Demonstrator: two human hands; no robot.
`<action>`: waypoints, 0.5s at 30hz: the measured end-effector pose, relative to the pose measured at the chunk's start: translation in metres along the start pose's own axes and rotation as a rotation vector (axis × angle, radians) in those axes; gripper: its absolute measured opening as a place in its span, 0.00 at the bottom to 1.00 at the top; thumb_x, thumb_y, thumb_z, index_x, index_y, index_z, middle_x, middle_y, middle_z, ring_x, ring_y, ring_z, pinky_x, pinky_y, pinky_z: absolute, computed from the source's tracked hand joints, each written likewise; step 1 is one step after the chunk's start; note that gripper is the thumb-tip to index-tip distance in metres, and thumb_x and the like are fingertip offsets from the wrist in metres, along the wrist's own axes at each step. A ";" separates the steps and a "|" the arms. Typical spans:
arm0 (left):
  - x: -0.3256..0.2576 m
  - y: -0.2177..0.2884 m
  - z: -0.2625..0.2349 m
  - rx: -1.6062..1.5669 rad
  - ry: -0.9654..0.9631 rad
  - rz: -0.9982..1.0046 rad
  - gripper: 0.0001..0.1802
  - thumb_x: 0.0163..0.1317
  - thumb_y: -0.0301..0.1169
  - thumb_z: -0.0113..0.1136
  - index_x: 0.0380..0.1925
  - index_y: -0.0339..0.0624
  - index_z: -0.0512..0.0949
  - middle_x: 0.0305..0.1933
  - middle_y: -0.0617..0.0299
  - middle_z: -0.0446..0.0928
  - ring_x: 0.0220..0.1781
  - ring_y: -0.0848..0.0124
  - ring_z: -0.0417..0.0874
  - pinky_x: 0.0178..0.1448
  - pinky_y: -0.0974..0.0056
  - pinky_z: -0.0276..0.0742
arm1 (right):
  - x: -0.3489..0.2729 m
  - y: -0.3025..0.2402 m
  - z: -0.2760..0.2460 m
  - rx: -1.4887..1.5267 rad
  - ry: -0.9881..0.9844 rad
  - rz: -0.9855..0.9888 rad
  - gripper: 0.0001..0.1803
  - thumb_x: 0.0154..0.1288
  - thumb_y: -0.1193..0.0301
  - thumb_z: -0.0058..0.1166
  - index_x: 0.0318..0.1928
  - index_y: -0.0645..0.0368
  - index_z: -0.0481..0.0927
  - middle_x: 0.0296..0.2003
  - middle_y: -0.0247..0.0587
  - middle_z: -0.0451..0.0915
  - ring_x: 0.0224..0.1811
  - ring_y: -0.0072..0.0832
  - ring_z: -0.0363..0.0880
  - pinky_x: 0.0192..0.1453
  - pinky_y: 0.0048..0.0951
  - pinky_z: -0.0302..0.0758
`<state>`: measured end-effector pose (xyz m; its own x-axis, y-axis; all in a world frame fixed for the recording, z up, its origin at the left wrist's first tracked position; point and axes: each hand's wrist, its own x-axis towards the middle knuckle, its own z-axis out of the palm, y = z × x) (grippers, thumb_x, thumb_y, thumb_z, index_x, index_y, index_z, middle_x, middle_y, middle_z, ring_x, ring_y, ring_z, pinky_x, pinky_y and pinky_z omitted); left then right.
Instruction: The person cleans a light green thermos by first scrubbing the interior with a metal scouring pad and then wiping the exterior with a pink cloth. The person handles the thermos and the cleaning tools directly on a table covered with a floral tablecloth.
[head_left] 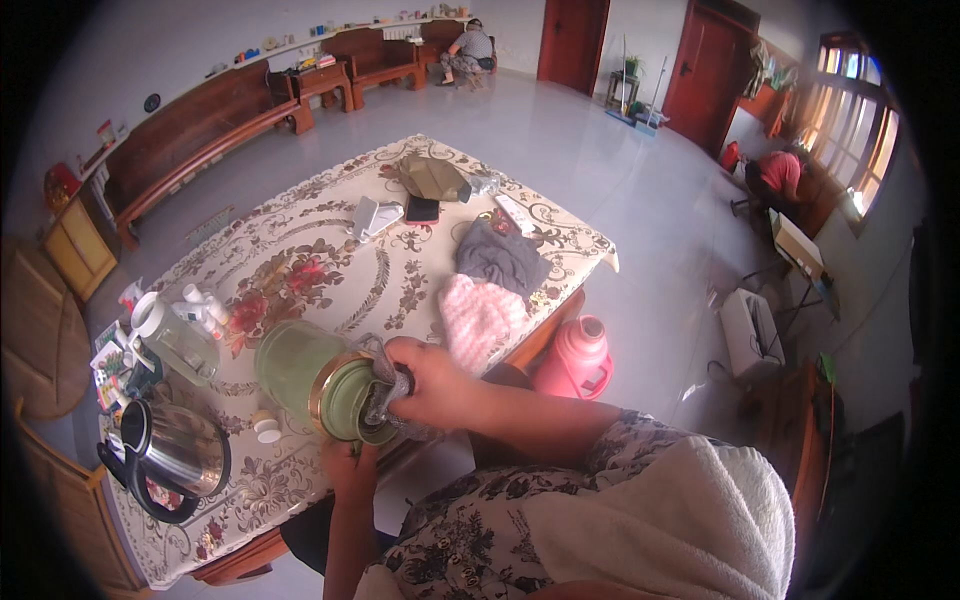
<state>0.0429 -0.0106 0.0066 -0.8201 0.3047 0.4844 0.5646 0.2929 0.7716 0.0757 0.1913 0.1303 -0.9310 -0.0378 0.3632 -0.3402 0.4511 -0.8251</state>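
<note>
A large green glass jar [300, 368] with a gold band at its neck lies tilted on its side over the near edge of the table [330, 260]. My left hand [350, 465] grips it from below at the mouth end. My right hand [425, 380] presses a grey cloth [385, 390] against the jar's mouth. A small white lid [266, 428] lies on the tablecloth just left of my left hand.
A steel kettle [175, 455] with a black handle stands at the near left corner, with a clear plastic jug [180, 340] and small bottles behind it. Pink [480, 318] and grey cloths [500, 255] lie to the right. A pink flask [578, 358] stands on the floor. Two people are far off.
</note>
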 end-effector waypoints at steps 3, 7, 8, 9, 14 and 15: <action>0.000 -0.002 0.000 0.037 0.005 0.025 0.13 0.52 0.35 0.63 0.33 0.36 0.81 0.31 0.48 0.80 0.36 0.51 0.82 0.40 0.55 0.74 | 0.001 -0.002 -0.006 -0.018 -0.012 0.025 0.17 0.42 0.77 0.62 0.36 0.61 0.72 0.31 0.44 0.73 0.33 0.32 0.76 0.34 0.31 0.73; 0.001 -0.001 0.001 -0.029 0.005 0.037 0.12 0.55 0.35 0.59 0.32 0.35 0.80 0.30 0.48 0.79 0.35 0.50 0.81 0.40 0.55 0.73 | 0.001 0.008 -0.005 -0.094 0.038 -0.115 0.17 0.40 0.78 0.62 0.33 0.60 0.70 0.29 0.41 0.71 0.29 0.32 0.73 0.31 0.31 0.70; 0.000 -0.001 -0.001 -0.032 -0.016 0.010 0.12 0.55 0.35 0.58 0.32 0.35 0.80 0.30 0.47 0.79 0.35 0.50 0.81 0.40 0.55 0.73 | 0.001 0.009 -0.004 -0.102 0.059 -0.152 0.17 0.40 0.78 0.62 0.32 0.59 0.70 0.29 0.40 0.71 0.29 0.32 0.72 0.30 0.31 0.70; -0.002 -0.002 -0.003 -0.036 -0.036 -0.016 0.12 0.56 0.34 0.57 0.32 0.35 0.79 0.29 0.47 0.79 0.35 0.50 0.81 0.39 0.55 0.73 | 0.000 0.009 -0.004 -0.092 0.050 -0.145 0.17 0.40 0.78 0.62 0.33 0.59 0.70 0.29 0.40 0.71 0.29 0.33 0.72 0.31 0.31 0.70; -0.005 -0.012 -0.001 -0.005 -0.019 0.018 0.12 0.56 0.34 0.56 0.29 0.35 0.79 0.27 0.47 0.78 0.33 0.50 0.81 0.38 0.55 0.72 | 0.000 0.010 -0.003 -0.072 0.047 -0.203 0.16 0.42 0.79 0.62 0.33 0.58 0.71 0.30 0.39 0.72 0.30 0.33 0.73 0.33 0.31 0.71; -0.003 -0.008 -0.001 -0.019 -0.018 0.028 0.12 0.56 0.34 0.56 0.29 0.35 0.79 0.26 0.48 0.78 0.32 0.50 0.81 0.37 0.55 0.72 | 0.000 0.010 -0.003 -0.070 0.048 -0.210 0.16 0.41 0.79 0.62 0.33 0.58 0.71 0.30 0.39 0.72 0.30 0.34 0.74 0.33 0.31 0.71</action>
<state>0.0409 -0.0147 -0.0013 -0.8020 0.3286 0.4988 0.5855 0.2667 0.7656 0.0726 0.1988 0.1234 -0.8328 -0.0953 0.5454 -0.5140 0.4990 -0.6977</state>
